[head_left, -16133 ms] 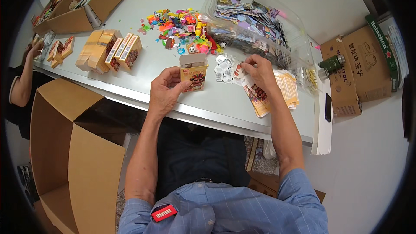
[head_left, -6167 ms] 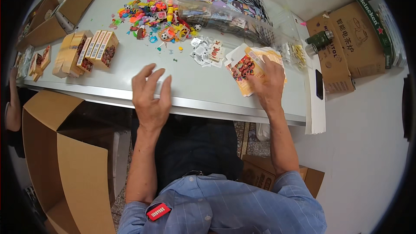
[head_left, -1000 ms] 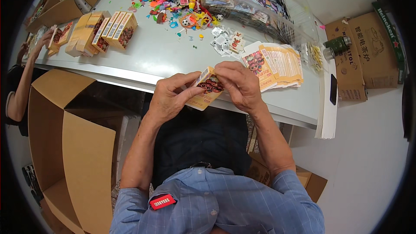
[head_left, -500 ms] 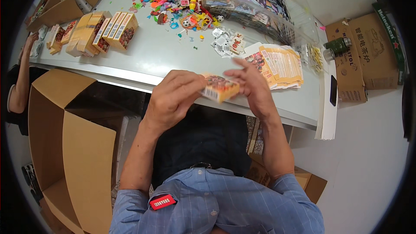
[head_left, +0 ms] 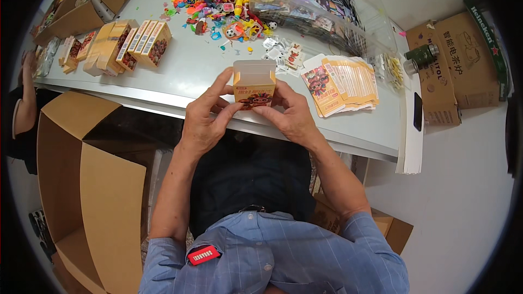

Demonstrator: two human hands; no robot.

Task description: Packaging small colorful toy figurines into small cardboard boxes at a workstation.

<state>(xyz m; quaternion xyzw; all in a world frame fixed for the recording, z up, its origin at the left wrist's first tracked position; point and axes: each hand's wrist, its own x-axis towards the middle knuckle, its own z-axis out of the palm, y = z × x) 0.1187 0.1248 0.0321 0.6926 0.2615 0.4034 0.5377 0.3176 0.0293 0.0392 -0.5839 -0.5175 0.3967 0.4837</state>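
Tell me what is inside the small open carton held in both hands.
The small carton stands upright between the left hand and right hand, top flap open. Only bare pale inner walls show near the top; the bottom is hidden by its front wall.

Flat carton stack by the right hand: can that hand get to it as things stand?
Probably yes, once freed: the flat carton stack lies just beyond the right hand with bare table between, but both hands hold the small box.

A long grey table (head_left: 180, 71) stands on a pale floor (head_left: 457, 196). Open cardboard boxes (head_left: 87, 185) sit beside it under even light.
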